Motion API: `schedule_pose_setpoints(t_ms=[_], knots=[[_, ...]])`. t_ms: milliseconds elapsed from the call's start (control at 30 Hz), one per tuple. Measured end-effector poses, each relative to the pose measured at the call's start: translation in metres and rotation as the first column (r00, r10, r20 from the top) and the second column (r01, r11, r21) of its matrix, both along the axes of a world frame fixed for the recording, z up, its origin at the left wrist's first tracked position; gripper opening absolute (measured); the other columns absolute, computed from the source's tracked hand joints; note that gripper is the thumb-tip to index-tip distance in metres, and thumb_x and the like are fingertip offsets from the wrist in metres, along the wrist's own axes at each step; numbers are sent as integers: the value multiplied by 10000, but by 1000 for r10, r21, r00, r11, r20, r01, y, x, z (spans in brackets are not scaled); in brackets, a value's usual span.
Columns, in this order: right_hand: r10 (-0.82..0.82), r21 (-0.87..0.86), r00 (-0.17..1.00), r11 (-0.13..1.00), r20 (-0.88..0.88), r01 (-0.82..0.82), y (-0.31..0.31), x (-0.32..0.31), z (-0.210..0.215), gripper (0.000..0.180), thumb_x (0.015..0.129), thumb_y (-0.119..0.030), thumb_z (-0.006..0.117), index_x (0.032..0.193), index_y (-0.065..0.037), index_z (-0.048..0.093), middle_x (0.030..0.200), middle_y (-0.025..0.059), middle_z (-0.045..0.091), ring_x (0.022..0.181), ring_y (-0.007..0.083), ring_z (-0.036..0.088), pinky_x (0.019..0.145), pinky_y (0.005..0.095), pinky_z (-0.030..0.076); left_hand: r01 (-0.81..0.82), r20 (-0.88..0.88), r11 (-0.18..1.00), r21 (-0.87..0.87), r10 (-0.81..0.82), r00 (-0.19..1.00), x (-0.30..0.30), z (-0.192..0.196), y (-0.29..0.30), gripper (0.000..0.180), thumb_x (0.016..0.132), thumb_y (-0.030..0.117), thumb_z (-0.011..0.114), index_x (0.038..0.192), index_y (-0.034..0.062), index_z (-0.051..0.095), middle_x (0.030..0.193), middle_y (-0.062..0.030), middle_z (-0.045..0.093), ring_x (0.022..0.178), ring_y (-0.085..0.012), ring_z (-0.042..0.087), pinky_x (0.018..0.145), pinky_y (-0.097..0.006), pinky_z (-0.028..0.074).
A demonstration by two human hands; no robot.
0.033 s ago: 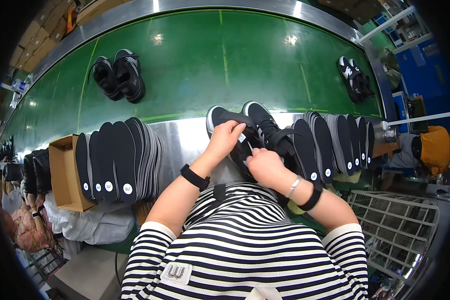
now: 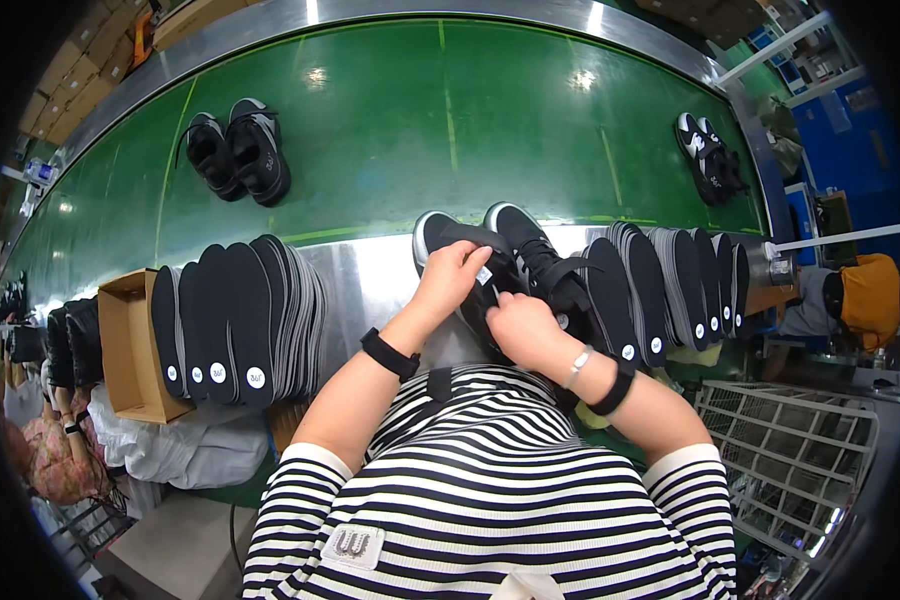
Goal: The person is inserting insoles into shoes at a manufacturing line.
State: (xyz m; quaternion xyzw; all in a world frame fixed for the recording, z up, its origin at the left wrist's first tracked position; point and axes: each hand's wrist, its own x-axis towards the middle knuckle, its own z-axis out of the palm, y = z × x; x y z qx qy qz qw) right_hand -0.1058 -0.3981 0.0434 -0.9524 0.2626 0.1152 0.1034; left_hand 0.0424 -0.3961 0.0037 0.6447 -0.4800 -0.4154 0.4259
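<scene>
Two black shoes with grey-white toe edges stand side by side in front of me. My left hand (image 2: 448, 278) is closed on the tongue (image 2: 482, 236) of the left shoe (image 2: 429, 232), and a small white label shows inside. Over that shoe's opening, my right hand (image 2: 526, 330) is closed in a pinch. A thin pale strip shows at its fingertips, too small to name. The right shoe (image 2: 522, 236) stands just beyond my right hand, its strap (image 2: 564, 270) lying loose to the right.
Stacked black insoles (image 2: 250, 320) stand to the left beside an open cardboard box (image 2: 130, 350); more insoles (image 2: 635, 290) stand right. Shoe pairs (image 2: 238, 155) (image 2: 708, 160) sit on the green conveyor belt (image 2: 390, 120). A wire basket (image 2: 790, 460) is at lower right. Another person's arm (image 2: 80, 445) shows far left.
My right hand has shifted slightly left over the shoe opening. My left hand and the shoes look unmoved.
</scene>
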Motion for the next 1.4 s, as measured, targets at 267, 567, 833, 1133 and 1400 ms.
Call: schedule_pose_setpoints(t_ms=[267,567,833,1133,1400], knots=[[-21,180,965,981,-263,71,-14,18,-23,168,673,-94,523,759,-3,635,784,172,589,734,296,596,651,352,483,4,-90,996,85,3,996,1,1,1,303,816,258,531,824,-41,581,612,-80,563,535,-116,487,502,-266,392],[54,91,905,996,-423,-17,-12,21,-19,160,714,-117,516,771,-68,657,792,112,634,753,223,619,632,320,487,-7,-35,999,49,9,999,1,-3,2,289,815,244,530,805,-40,576,578,-87,542,510,-128,471,484,-283,380],[23,421,860,878,-509,226,-4,2,29,344,687,-213,508,959,-7,550,887,176,607,852,300,577,878,445,273,-58,86,994,-87,66,994,-4,-6,1,276,803,248,520,794,-18,592,642,-188,572,621,-329,570,564,-373,439],[83,403,880,906,-467,128,1,-11,6,560,705,-232,500,1184,38,395,841,188,601,855,286,570,870,460,287,-3,-13,1000,-4,3,1000,-4,-9,3,228,791,216,513,848,15,602,721,-180,588,675,-348,566,621,-381,440],[-232,423,961,894,151,149,-10,-27,44,296,728,-177,549,964,1,564,741,107,622,771,272,590,711,351,430,34,268,967,-252,36,963,-15,24,30,145,757,197,571,812,79,633,715,-131,598,642,-300,577,577,-366,460]])
